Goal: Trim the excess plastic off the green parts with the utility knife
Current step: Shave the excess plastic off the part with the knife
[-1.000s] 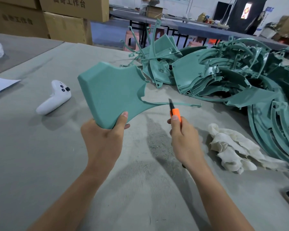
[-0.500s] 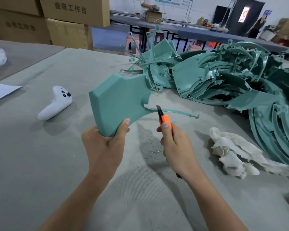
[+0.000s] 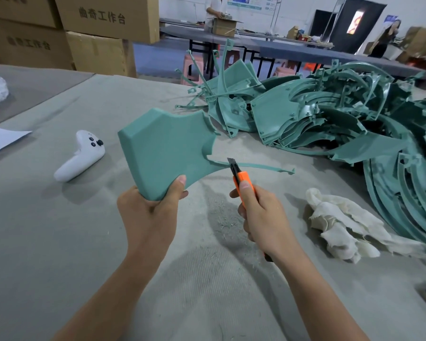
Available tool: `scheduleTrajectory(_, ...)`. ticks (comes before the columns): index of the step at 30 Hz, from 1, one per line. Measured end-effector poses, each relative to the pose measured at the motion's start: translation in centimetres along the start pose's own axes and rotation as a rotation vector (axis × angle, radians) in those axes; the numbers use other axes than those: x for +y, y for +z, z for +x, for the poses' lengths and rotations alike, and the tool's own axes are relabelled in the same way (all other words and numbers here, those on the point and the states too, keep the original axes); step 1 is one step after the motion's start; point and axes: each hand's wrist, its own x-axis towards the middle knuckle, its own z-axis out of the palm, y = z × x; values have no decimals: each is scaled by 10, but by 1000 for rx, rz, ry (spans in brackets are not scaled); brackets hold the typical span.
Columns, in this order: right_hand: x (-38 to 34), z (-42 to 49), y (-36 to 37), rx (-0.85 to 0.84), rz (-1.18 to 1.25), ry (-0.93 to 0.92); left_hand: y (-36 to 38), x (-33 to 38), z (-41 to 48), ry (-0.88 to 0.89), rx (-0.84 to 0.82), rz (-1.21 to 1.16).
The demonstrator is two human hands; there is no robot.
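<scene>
Green part [image 3: 165, 148] is held up above the counter [image 3: 47, 230], its near corner gripped by the left hand [image 3: 148, 217]. The right hand [image 3: 263, 217] clamps the utility knife [image 3: 242, 180], blade against a thin excess strip [image 3: 263, 166] not yet cut free. The far-right pile [image 3: 330, 114] looks untrimmed.

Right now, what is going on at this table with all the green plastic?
A person is trimming a green part. The left hand grips its lower corner, holding it above the table. The right hand holds an orange utility knife, blade against a thin strip of excess plastic jutting from the part's edge; the strip is not yet cut off. A pile of green parts lies behind.
</scene>
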Motion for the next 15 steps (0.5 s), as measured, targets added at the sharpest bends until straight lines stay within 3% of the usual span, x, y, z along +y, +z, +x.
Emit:
scheduleTrajectory(6, 11, 8, -27, 132, 1, 109, -15, -2, 24, 26, 163, -259)
scheduleTrajectory(12, 0, 0, -4, 218, -146, -175, -8, 1, 13, 34, 107, -150)
scheduleTrajectory(15, -1, -1, 1, 257, -237, -224, -9, 5, 9, 74, 67, -40)
